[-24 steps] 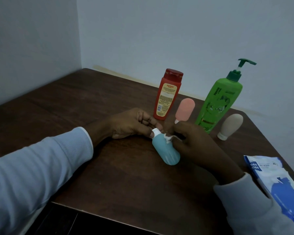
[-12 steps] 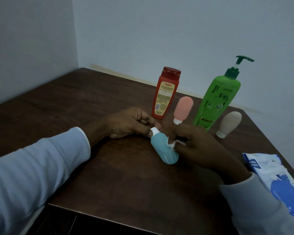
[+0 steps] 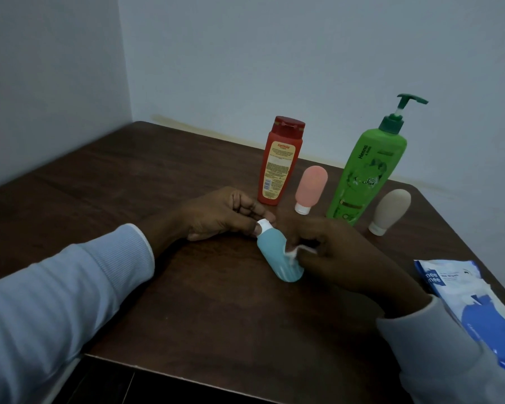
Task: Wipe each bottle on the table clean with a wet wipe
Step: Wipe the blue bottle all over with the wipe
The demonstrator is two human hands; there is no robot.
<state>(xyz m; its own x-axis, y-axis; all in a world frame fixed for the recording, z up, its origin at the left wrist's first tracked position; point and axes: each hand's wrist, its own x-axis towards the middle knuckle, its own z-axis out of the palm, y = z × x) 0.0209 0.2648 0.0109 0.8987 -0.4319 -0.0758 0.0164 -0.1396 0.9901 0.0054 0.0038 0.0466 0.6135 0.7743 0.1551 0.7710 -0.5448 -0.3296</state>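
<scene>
Currently the blue bottle (image 3: pixel 277 255) lies tilted on the bench (image 3: pixel 158 176), cap end toward the left hand (image 3: pixel 222 214), whose fingers pinch the cap; right hand (image 3: pixel 333 252) fingers grip the wet wipe (image 3: pixel 293 252) against its right flank.

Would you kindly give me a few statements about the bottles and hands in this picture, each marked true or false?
1. The left hand pinches the white cap end of the teal bottle. True.
2. The right hand is empty. False: it presses a crumpled wet wipe against the teal bottle.
3. The green pump bottle stands upright near the back of the table. True.
4. The pink bottle lies flat on its side. False: it stands on its white cap.
5. The wet wipe pack sits by the left hand. False: it lies at the table's right edge, beside the right sleeve.
</scene>
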